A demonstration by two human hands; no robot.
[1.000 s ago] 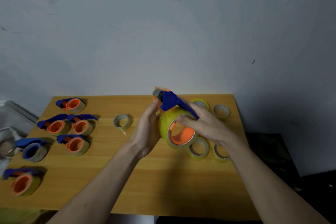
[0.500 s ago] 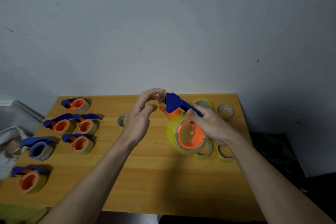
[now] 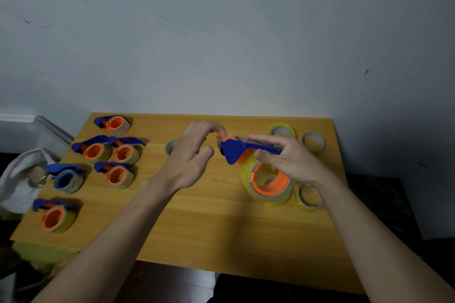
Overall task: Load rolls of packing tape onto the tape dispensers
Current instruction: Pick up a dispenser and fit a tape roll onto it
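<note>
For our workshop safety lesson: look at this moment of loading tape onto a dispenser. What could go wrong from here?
1. The left hand has its fingers at the front end of the dispenser, where such tools usually carry a cutting blade; a slip might nick a fingertip.
2. Only the right hand grips the dispenser, by its handle, above the loose rolls; lowering it carelessly might knock them off the table edge.

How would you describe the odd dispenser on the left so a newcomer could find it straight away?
Start at the wooden table and look to its left side, where six loaded dispensers lie in a cluster. The one meant lies at the cluster's outer left edge, nearest the white bag. Its hub is blue, while its neighbours' are all orange.
</note>
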